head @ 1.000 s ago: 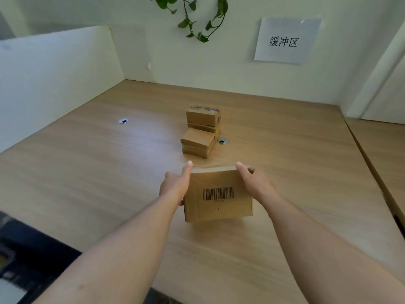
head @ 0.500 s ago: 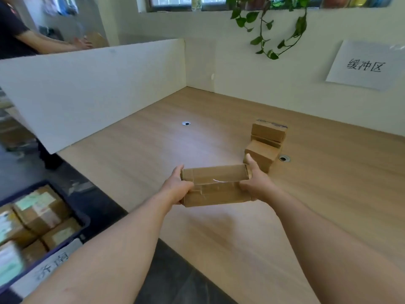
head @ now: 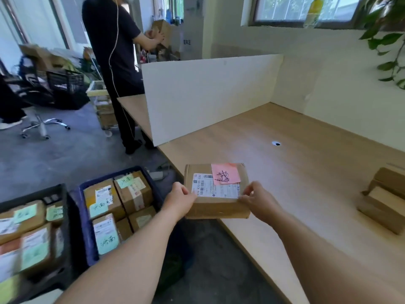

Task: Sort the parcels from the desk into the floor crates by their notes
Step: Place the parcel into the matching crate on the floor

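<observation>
A cardboard parcel (head: 215,206) is held over the desk's front edge, its top face up with a white shipping label and a pink handwritten note (head: 225,173). My left hand (head: 180,198) grips its left side and my right hand (head: 256,199) grips its right side. On the floor to the left stand a blue crate (head: 84,224) and a black crate (head: 65,216), each holding several parcels with green notes. More parcels (head: 385,200) lie on the desk (head: 306,172) at the right edge.
A white divider panel (head: 208,95) stands along the desk's left side. Beyond it a person in dark clothes (head: 114,62) stands handling a box. An office chair base (head: 41,126) and dark crates sit on the grey floor farther left.
My view swung left from the desk toward the floor crates. The parcel came off the desk in both hands and turned over, so its labelled face with the pink note now faces up.
</observation>
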Tool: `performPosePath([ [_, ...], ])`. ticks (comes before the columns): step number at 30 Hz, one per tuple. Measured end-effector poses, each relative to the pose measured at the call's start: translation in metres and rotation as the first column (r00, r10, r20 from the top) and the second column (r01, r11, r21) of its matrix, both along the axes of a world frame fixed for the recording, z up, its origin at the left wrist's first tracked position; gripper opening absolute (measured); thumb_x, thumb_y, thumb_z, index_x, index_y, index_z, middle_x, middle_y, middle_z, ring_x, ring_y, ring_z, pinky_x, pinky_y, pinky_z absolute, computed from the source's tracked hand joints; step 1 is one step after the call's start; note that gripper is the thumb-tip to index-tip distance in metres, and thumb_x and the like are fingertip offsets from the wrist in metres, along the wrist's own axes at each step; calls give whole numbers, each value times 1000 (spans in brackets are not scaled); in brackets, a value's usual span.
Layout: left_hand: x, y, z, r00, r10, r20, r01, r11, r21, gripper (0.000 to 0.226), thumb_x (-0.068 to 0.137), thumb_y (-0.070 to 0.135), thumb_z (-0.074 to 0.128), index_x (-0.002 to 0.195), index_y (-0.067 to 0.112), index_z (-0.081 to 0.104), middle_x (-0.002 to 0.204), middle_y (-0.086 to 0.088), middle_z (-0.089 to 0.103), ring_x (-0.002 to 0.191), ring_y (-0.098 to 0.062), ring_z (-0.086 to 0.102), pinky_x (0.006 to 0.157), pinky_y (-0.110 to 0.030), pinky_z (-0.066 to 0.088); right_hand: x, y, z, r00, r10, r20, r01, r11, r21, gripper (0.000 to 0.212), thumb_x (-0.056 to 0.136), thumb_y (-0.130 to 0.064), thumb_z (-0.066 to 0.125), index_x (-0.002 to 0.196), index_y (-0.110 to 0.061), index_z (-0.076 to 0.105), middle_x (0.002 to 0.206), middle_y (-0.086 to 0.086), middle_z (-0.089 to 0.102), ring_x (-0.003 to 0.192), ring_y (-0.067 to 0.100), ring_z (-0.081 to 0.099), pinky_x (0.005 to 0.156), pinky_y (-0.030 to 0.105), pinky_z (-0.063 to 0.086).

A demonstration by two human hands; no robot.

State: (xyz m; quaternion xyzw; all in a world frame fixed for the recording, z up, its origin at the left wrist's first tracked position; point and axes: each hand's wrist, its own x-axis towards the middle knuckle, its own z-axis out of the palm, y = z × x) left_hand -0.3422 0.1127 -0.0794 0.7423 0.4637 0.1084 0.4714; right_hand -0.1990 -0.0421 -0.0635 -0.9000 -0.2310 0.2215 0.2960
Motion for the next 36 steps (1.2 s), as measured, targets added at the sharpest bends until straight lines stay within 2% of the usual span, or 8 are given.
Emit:
performPosePath([
  [4,-42,47,-10,998,66,-1,-66,997,-29,22,95,23,57,108,18,41,103,-3,52,85,-15,52,53,-22,37,-34,63,-6,997,77,-19,-78,996,-30,24,96,-32,57,112,-26,41,103,-1,53,91,19,59,83,40,57],
  [8,-83,85,-24,989,140,40,-137,987,-79,31,92,17,60,111,22,36,116,-7,50,99,-19,55,58,-22,43,-63,108,-9,978,205,-40,-207,978,-39,92,83,-30,74,151,-34,13,133,6,54,115,29,58,92,44,53],
  [13,-124,116,-37,968,224,110,-204,965,-165,61,92,17,61,142,25,26,128,-5,53,105,-20,56,78,-32,49,-89,158,-16,959,285,-4,-284,956,-67,132,63,-44,87,150,-42,-12,140,7,45,119,30,54,90,49,54],
  [17,-148,131,-48,957,284,57,-270,946,-178,51,91,21,60,137,24,39,122,1,57,105,-20,55,91,-38,49,-103,192,-22,919,393,-27,-394,915,-88,135,66,-45,84,148,-40,-22,141,3,46,114,27,58,83,50,57],
  [22,-169,146,-59,915,404,11,-393,895,-211,50,91,18,60,136,24,40,118,2,57,106,-18,54,88,-33,46,-122,228,-42,857,487,-166,-504,859,-85,117,85,-34,71,145,-39,-29,131,-2,54,99,20,63,71,38,61],
  [28,-191,188,-65,853,517,-68,-520,834,-184,50,88,18,64,132,22,42,109,6,54,102,-16,53,85,-32,43,-135,286,-69,739,624,-254,-642,766,15,96,92,-37,61,147,-42,-17,110,-12,53,94,13,62,74,39,60],
  [32,-199,210,-80,830,547,-111,-558,813,-166,50,88,13,63,133,21,41,111,4,54,102,-17,52,83,-31,40,-138,318,-99,705,639,-307,-675,737,-18,110,89,-32,65,145,-40,-29,114,-3,61,86,17,67,56,31,59],
  [36,-228,214,-105,783,594,-182,-622,756,-204,53,88,10,62,135,20,39,116,1,56,105,-19,53,85,-33,42,-163,335,-127,672,625,-398,-704,706,-80,112,89,-29,68,144,-43,-28,128,4,56,87,21,67,63,39,61],
])
